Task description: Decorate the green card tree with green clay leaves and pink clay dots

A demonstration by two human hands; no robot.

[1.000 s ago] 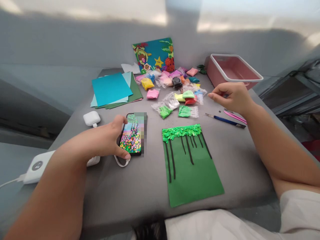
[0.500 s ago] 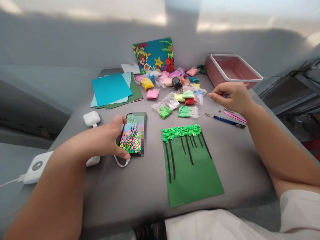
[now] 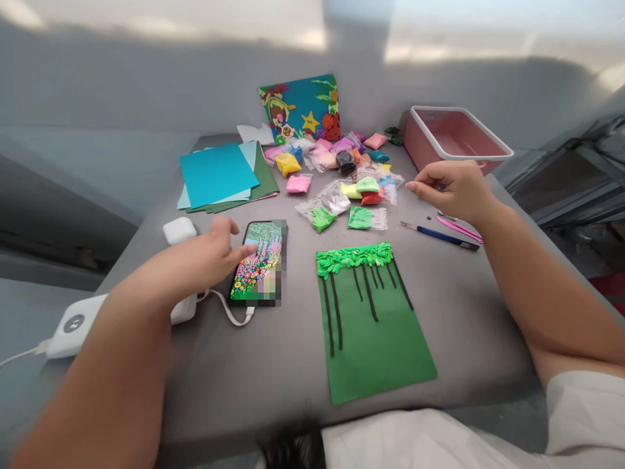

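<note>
Left hand [image 3: 213, 255] has unclasped the phone [image 3: 257, 266], whose long axis points forward.

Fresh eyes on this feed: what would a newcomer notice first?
Probably the green sheet on the near half of the table, bright green pieces along its far edge. Left of it, a lit phone shows flowers, the left hand partly over it. Farther back, multicoloured packets lie heaped before a starfish picture.
</note>
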